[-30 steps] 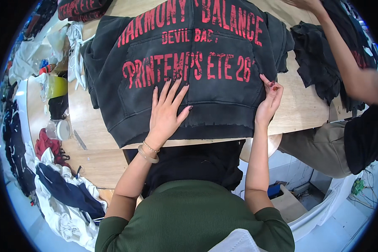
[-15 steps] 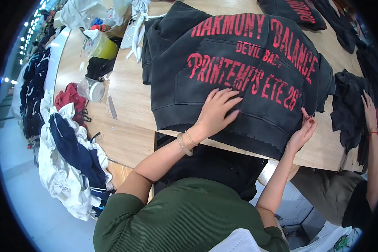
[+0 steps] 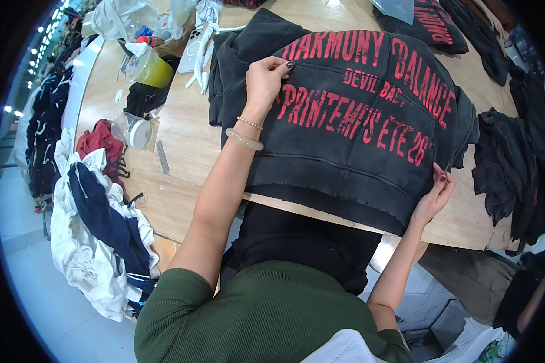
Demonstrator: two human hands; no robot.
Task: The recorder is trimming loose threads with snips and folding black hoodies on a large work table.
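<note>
A wooden worktop [image 3: 188, 139] is seen spread across the view, and most of its middle is covered by a dark grey sweatshirt [image 3: 345, 157] with red lettering, laid flat with its ragged hem at the near edge. A heap of white, navy and red garments [image 3: 91, 224] is piled at the near left, off the worktop's edge. Dark folded clothes [image 3: 508, 163] are stacked at the right, and another dark printed garment [image 3: 430, 24] is laid at the far right. A yellow-green cup [image 3: 148, 69] and a clear lidded jar [image 3: 133, 130] are stood at the left.

The left hand [image 3: 263, 81] is stretched to the sweatshirt's far left part, where a fold of fabric is pinched between the fingertips. The right hand [image 3: 436, 193] is set at the near right corner, the hem edge being gripped by its fingers.
</note>
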